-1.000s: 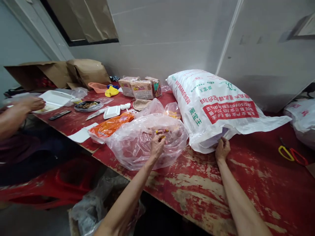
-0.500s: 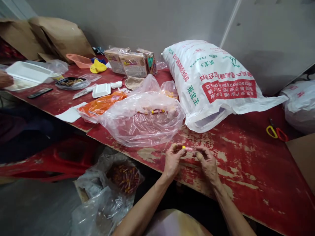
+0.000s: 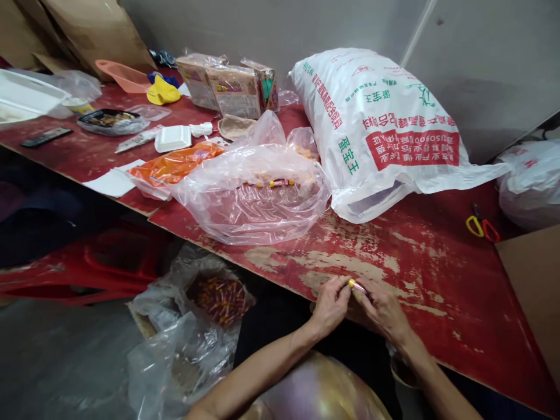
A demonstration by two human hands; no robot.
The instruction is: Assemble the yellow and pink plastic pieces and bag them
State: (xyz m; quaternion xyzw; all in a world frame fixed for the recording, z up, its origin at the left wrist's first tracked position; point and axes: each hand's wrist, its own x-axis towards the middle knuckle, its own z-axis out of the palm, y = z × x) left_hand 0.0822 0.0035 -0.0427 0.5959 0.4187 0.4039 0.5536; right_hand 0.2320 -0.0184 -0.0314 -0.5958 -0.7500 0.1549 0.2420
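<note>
A small pink tube with a yellow end sits between my two hands, above the near edge of the worn red table. My right hand is closed around the pink part with thumb and fingers. The fingertips of my left hand are pinched together at the yellow end, and the exact contact there is partly hidden. Beyond my hands lies a clear plastic bag holding similar small tubes. Below the table edge, an open plastic-lined container is filled with many more pink and yellow tubes.
A big white printed sack leans on the wall. Scissors and a cardboard box are at right. Wrapped packages, an orange bag and food trays stand left. A red chair is below.
Both hands have come closer to my body and nearer each other. The tube, held earlier in my left hand, is now in my right hand's fingers too. The view has shifted slightly.
</note>
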